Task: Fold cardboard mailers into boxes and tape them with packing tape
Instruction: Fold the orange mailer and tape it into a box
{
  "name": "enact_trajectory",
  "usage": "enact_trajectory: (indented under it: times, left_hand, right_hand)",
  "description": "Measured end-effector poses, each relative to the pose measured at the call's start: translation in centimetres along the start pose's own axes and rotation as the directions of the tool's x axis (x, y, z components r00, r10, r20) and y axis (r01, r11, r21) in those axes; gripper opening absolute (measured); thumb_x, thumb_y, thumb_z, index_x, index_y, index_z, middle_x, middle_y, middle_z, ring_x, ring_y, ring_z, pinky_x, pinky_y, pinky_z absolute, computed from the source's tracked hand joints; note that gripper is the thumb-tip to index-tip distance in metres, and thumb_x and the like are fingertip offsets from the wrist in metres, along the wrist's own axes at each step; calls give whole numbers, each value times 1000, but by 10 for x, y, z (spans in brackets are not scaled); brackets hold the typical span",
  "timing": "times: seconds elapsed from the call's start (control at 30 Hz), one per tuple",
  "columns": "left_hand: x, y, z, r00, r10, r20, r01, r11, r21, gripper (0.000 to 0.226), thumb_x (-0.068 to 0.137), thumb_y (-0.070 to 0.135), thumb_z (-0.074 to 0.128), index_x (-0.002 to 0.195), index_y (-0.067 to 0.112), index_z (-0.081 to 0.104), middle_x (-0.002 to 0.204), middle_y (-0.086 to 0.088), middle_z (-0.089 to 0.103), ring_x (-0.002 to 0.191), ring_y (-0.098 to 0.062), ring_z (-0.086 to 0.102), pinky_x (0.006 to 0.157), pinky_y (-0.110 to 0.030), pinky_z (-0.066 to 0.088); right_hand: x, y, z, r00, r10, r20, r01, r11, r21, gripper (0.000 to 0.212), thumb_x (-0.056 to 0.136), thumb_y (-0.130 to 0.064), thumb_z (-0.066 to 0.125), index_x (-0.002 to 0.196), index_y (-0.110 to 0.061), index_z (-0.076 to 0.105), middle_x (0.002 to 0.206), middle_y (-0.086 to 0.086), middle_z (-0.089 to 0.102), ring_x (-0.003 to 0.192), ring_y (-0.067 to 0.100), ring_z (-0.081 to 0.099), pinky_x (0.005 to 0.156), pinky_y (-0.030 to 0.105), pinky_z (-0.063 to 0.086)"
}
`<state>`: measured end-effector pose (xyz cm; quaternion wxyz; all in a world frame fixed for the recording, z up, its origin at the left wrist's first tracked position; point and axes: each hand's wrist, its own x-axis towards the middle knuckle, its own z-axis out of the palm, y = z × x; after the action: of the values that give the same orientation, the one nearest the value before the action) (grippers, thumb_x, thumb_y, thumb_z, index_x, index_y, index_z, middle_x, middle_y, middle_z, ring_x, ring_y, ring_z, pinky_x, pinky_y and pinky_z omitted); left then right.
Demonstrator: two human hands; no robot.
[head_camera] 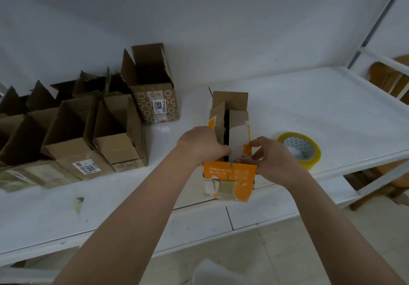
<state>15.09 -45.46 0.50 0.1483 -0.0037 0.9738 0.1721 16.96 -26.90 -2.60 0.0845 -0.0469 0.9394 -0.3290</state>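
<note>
Fingers (257, 145) of my right hand (276, 160) pinch 1 flap; my left hand (200, 146) grips the orange box (230, 174) at the table (309, 107) edge. Folding step; next, tape roll (298, 149).

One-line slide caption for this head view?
Both hands, left hand and right hand, fold an orange-printed box on a white table, tape roll beside it.

1 head camera looks steeply down, close over table (287, 98).
</note>
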Motion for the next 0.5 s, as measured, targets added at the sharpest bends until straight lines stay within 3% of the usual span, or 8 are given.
enact_trajectory:
  times: [0.17, 0.23, 0.33, 0.43, 0.5]
  left_hand:
    - [-8, -14, -4, 999, -31, 36, 41, 944, -328, 30, 94, 29, 45, 80, 7, 58, 62, -6, 64, 59, -18, 68, 47, -20, 53]
    - [-14, -16, -4, 1000, -4, 28, 13, 949, -316, 31, 93, 27, 45, 75, 6, 58, 58, -4, 61, 57, -19, 66, 46, -20, 52]
    - [-20, -18, -1, 998, 56, 12, -51, 964, -261, 34, 90, 27, 48, 83, -1, 65, 70, -11, 68, 71, -28, 69, 60, -32, 58]
    - [-23, -25, 2, 995, 96, 8, -91, 958, -271, 33, 87, 29, 54, 95, -1, 66, 85, -15, 69, 79, -28, 67, 70, -43, 57]
    - [-24, -32, 5, 995, 104, 2, -98, 939, -331, 32, 87, 30, 55, 96, 1, 65, 82, -11, 68, 75, -23, 65, 71, -43, 56]
  right_hand:
    - [6, 5, -11, 995, 70, 68, -76, 993, 86, 58, 75, -59, 72, 113, -19, 57, 67, -4, 71, 57, 6, 68, 59, 27, 52]
    - [9, -2, -14, 994, 67, 81, -67, 998, -7, 63, 72, -68, 66, 108, -17, 58, 64, -5, 69, 51, 0, 65, 51, 22, 50]
    - [12, -23, -12, 991, 69, 116, -42, 974, -221, 85, 61, -87, 55, 93, -9, 61, 60, -3, 66, 44, 0, 61, 38, 16, 37]
    - [16, -38, -6, 983, 119, 143, -52, 915, -401, 82, 50, -93, 54, 83, -19, 41, 65, -4, 64, 43, 6, 60, 42, 21, 38]
    - [17, -41, -5, 974, 153, 169, -70, 906, -417, 75, 57, -85, 62, 83, -22, 32, 67, -3, 64, 39, 8, 62, 40, 21, 41]
